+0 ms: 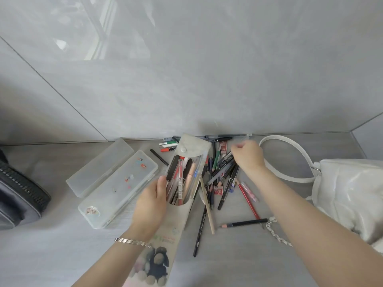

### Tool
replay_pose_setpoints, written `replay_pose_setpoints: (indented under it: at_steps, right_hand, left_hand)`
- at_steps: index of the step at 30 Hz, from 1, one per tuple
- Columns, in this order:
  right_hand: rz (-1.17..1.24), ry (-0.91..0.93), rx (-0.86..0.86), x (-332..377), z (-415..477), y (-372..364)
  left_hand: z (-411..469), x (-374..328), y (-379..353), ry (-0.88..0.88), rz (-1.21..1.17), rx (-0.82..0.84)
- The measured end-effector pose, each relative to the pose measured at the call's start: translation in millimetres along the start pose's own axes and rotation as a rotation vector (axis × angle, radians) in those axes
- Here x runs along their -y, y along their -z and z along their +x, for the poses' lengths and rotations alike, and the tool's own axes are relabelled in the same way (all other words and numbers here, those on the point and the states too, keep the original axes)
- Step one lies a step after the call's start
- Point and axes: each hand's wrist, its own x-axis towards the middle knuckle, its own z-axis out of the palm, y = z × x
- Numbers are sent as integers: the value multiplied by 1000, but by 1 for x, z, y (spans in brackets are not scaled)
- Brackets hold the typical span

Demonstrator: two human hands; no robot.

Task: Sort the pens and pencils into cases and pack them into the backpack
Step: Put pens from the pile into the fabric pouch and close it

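Observation:
My left hand (152, 200) holds a soft grey pouch case (182, 214) with its snap flap open; several pens show through its clear window. My right hand (247, 155) is over the loose pile of pens and pencils (223, 177) on the floor, fingers closed and blurred near a transparent pen (234, 139); whether it grips that pen is unclear. A red pencil (248, 200) and a dark pencil (244, 223) lie at the pile's near edge. The white backpack (350, 193) sits at the right.
A frosted plastic pencil box (116, 189) with stickers lies open at left, its lid (99, 164) beside it. A dark zippered bag (18, 195) is at far left. A few markers (169, 147) lie by the grey wall. The backpack's strap (290, 150) loops behind the pile.

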Motion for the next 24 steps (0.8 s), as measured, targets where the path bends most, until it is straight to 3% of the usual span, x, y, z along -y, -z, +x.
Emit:
replay_pose_setpoints:
  at_steps: [6,9,11,16,18,21,24]
  right_hand:
    - [-361,-80,137,-1,43,-13]
    - [-375,-106,171,1,51,-22]
    - [-252,-208,194,-1,55,-25]
    - [335,-533,295,-1,52,-16]
    - [476,-568,343,2,43,-6]
    - [651,-437,320,12,22,13]
    - [642,-61,241,24,-18,30]
  left_hand:
    - [10,2,0,10,28,18]
    - [14,4,-1,5,41,29]
    - [15,3,-2,5,61,33]
    - [18,3,-1,3,64,40]
    - [18,5,0,22,55,49]
    - [16,6,2,43,48,53]
    - [9,2,1,8,24,56]
